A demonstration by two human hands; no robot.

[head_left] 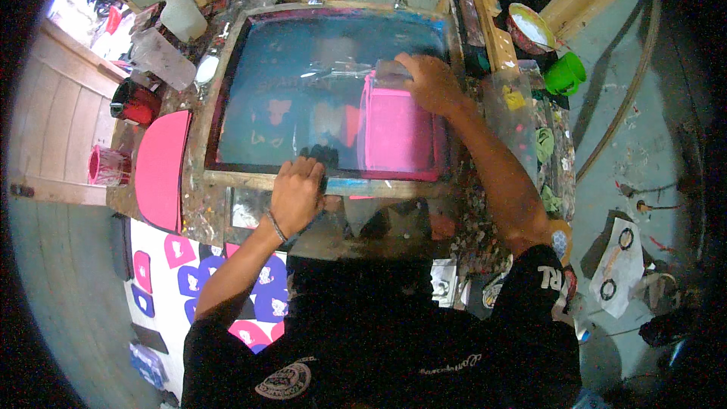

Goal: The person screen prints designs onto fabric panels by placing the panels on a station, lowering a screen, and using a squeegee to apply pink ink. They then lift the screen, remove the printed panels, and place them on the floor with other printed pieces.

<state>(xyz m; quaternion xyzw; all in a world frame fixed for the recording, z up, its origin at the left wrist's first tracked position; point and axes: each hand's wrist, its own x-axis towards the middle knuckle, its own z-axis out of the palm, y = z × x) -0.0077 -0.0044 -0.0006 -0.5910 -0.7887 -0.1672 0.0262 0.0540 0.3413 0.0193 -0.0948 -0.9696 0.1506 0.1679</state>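
Observation:
A wooden-framed printing screen (pixel 348 183) with blue-green mesh lies on the worktable in front of me. My left hand (pixel 297 195) is closed over the near edge of its frame, left of the middle. On the right half of the mesh, my right hand (pixel 433 85) grips a squeegee (pixel 392 71). A block of bright pink ink (pixel 401 132) covers the mesh below the squeegee, reaching toward the near frame edge. Fainter stencil shapes show through the mesh further left. The squeegee's blade edge is partly hidden by my hand.
Pink sheets (pixel 161 174) with a curved edge lie left of the screen. Beyond them stand a dark red cup (pixel 135 102), a clear jug (pixel 163 59) and a spray bottle (pixel 183 17). At right are a green mug (pixel 565 74) and a bowl (pixel 530 29). Printed pieces (pixel 271 303) lie lower left.

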